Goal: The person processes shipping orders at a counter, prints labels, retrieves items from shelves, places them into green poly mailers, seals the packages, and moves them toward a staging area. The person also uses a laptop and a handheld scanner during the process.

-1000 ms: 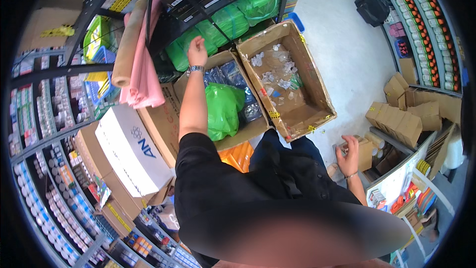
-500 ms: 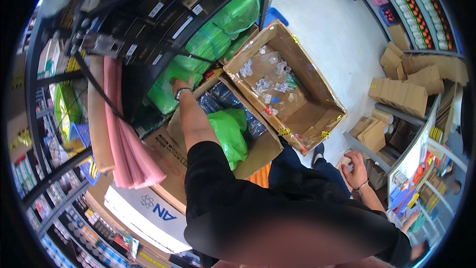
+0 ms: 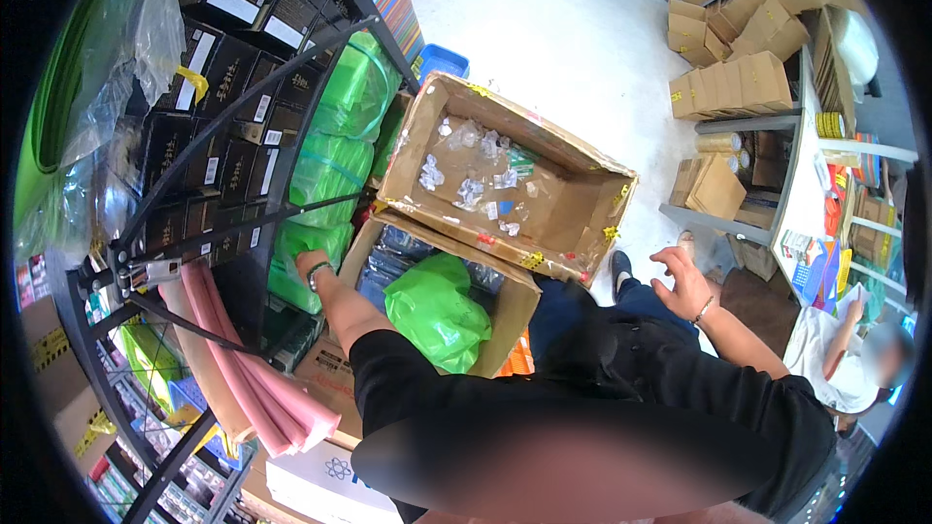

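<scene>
My left hand, a bracelet at its wrist, reaches to the lowest of several green plastic-wrapped bundles stacked on the rack's lower shelf. Its fingers look closed on the green plastic there, though partly hidden. My right hand hangs in the air at my right side, holding nothing, with loosely bent fingers apart. Between my arms a cardboard box stands with its top open. It holds dark blue plastic-wrapped packs and a bright green plastic bag.
Beyond stands a larger cardboard box with scraps of paper and plastic inside. A black metal rack with dark boxes rises at left, beside pink rolls. Blue baskets stand behind. Folded cartons and another person are at right.
The view has turned, bringing more of the rack and another person into sight. My left hand stays at the green bundles, now lower along the stack. My right hand is still free.
</scene>
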Motion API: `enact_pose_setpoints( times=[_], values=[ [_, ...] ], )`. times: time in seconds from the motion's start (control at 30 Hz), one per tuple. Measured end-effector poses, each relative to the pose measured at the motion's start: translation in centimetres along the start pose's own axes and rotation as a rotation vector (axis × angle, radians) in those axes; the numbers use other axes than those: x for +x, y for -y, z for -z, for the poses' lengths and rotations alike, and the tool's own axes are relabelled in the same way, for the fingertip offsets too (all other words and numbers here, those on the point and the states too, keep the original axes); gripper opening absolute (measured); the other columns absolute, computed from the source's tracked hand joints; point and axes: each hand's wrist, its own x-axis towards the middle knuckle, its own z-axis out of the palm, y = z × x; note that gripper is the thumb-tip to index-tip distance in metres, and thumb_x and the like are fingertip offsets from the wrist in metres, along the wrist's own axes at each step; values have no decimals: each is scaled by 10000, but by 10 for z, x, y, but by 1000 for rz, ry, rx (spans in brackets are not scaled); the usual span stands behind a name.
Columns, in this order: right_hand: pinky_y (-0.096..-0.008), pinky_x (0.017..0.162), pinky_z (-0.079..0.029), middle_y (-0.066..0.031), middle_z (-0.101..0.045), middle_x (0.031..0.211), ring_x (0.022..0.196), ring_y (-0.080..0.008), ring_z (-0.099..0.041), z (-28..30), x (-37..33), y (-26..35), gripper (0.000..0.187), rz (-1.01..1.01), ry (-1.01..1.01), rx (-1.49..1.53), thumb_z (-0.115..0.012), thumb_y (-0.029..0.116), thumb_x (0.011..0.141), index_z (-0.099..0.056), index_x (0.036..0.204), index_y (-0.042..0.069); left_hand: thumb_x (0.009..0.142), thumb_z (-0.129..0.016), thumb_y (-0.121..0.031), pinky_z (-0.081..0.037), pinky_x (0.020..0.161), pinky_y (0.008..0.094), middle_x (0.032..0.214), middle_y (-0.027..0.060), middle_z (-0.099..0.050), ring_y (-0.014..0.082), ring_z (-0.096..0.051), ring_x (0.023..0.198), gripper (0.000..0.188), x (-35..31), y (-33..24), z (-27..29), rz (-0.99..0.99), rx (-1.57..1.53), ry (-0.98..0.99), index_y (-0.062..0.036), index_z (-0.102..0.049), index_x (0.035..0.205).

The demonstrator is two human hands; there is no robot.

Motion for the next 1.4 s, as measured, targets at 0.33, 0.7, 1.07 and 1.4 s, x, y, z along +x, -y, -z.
enact_pose_setpoints(
  times=[0.33,0.7,1.07,1.4],
  values=[
    [-294,704,-471,-93,-524,1151,800,-191,-568,9,-5,1,436,116,-62,77,-670,28,760,-548,1175,81,830,-558,-164,-502,762,419,1090,150,-640,316,-620,899,221,-48,70,54,-445,-504,-541,11,-660,916],
    [-402,1038,-389,-168,-424,1373,1268,-349,-425,56,32,78,682,671,-204,146,-736,156,719,-452,1336,100,891,-546,-202,-380,893,278,1306,55,-434,137,-496,1070,226,-348,-44,234,-863,-1465,959,5,-617,947],
    [-240,667,-480,-41,-669,815,747,-87,-596,178,6,-99,225,346,52,643,-654,220,852,-678,974,33,921,-489,-449,-488,816,482,1169,179,-564,288,-576,991,504,-513,-206,226,-617,-1640,1829,14,-554,1110],
    [-272,732,-509,-74,-670,928,818,-146,-640,217,-55,-349,284,-4,-83,914,-664,233,834,-641,1026,25,886,-628,-97,-502,653,239,860,33,-694,67,-612,743,152,-700,-330,164,-1251,-717,974,2,-687,984]
  ],
)
